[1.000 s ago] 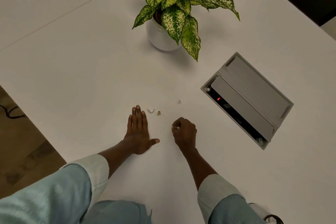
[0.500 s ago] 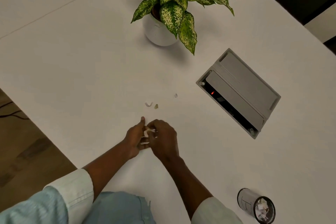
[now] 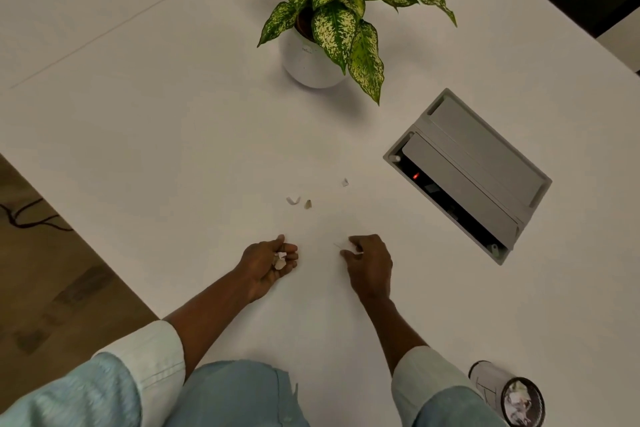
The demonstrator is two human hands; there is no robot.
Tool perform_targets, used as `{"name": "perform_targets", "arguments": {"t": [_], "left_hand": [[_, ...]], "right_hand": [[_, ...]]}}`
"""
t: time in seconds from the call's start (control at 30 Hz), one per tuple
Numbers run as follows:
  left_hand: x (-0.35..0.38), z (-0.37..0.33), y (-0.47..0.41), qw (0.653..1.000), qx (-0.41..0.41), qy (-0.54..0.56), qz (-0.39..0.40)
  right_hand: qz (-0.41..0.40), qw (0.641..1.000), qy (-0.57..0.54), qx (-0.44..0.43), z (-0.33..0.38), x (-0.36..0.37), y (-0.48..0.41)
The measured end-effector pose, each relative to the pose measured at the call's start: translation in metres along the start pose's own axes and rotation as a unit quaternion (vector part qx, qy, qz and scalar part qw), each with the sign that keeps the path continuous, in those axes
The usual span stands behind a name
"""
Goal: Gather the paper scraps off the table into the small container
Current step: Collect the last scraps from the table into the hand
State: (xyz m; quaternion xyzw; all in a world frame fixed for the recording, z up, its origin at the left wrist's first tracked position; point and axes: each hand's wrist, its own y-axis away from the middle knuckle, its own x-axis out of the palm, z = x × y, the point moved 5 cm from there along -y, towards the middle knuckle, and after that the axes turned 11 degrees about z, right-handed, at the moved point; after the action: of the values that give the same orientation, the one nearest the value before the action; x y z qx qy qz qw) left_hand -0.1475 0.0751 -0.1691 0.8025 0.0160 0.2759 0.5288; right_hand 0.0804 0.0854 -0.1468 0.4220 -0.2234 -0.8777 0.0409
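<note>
My left hand (image 3: 269, 262) rests on the white table (image 3: 156, 135), fingers curled around a few white paper scraps (image 3: 280, 261). My right hand (image 3: 369, 262) hovers a short way to its right, fingers pinched over a thin scrap (image 3: 337, 246) at its fingertips. Three loose scraps lie beyond the hands: a curled white one (image 3: 293, 200), a tan one (image 3: 308, 204) and a small white one (image 3: 345, 182). The small container (image 3: 509, 395), a cylinder with crumpled paper inside, stands at the lower right near my right sleeve.
A potted plant (image 3: 313, 62) with speckled leaves stands at the back centre. A grey cable box (image 3: 474, 170), lid raised and a red light inside, is set into the table at the right. The table's left edge drops to a wooden floor.
My hands were together half a second ago and have separated, the left keeping scraps in its palm. The right has moved to the right. The view has tilted down, bringing more of the container in.
</note>
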Motion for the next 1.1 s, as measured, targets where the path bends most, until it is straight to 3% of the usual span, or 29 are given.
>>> {"name": "perform_targets", "arguments": {"t": [0.27, 0.53, 0.67, 0.8, 0.97, 1.1], "left_hand": [[0.001, 0.005, -0.006, 1.0, -0.004, -0.016, -0.002], [0.008, 0.009, -0.013, 1.0, 0.002, 0.0, 0.01], [0.012, 0.01, -0.014, 1.0, 0.006, 0.005, 0.015], [0.017, 0.009, -0.014, 1.0, 0.007, 0.012, 0.011], [0.017, 0.009, -0.015, 0.999, 0.01, 0.04, -0.011], [0.013, 0.004, -0.014, 0.999, 0.019, -0.009, -0.027]], "right_hand": [[0.041, 0.993, 0.084, -0.073, 0.012, 0.016, -0.007], [0.103, 0.972, 0.194, -0.079, 0.019, 0.019, -0.022], [0.1, 0.989, 0.087, -0.063, 0.028, 0.019, -0.02], [0.089, 0.987, -0.024, -0.134, 0.054, 0.024, -0.008], [0.144, 0.962, 0.01, -0.23, 0.081, 0.027, 0.002], [0.071, 0.973, -0.032, -0.218, 0.081, 0.009, -0.014]]}}
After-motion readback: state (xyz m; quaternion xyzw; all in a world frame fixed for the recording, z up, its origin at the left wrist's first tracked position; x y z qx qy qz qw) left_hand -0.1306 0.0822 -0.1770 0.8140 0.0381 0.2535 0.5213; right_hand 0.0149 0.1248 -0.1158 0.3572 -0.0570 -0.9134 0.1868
